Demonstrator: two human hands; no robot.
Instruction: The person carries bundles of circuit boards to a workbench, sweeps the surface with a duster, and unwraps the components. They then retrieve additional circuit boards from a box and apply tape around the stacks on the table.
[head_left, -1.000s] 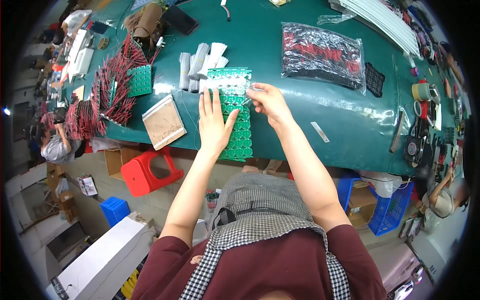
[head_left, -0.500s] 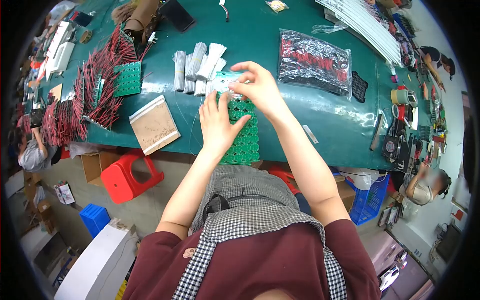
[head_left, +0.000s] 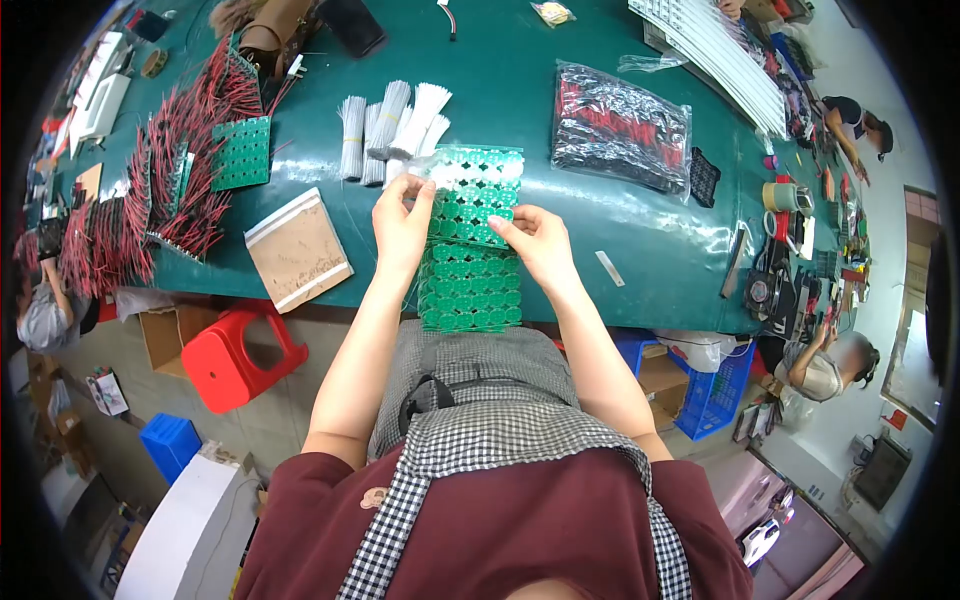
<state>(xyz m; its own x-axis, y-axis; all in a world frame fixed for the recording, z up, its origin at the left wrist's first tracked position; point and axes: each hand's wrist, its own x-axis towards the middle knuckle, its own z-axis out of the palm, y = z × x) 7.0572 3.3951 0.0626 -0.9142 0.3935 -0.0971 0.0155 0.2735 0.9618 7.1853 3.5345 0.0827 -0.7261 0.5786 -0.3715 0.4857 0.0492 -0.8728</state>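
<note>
A green circuit board panel [head_left: 478, 190] is pinched at both side edges, its top part shining with glare. My left hand [head_left: 405, 218] grips the left edge between thumb and fingers. At the right edge, my right hand [head_left: 532, 240] holds it with the thumb on top. Beneath and nearer to me lie further green panels [head_left: 470, 290], reaching the table's front edge. Bundles of thin white wires [head_left: 386, 120] lie just behind my left hand. A small pale strip [head_left: 609, 268] rests to the right of my right hand.
On the green table [head_left: 500, 60] are red-and-black wires [head_left: 185, 150], a brown board [head_left: 299, 250], a bagged wire bundle [head_left: 620, 125] and a dark phone [head_left: 350, 27]. A red stool [head_left: 215, 365] stands below at the left. Other people are at both sides.
My hands have moved apart to opposite edges of the panel and taken hold of it. The upper panel now sits turned over the others, more of its face showing. The view has shifted slightly.
</note>
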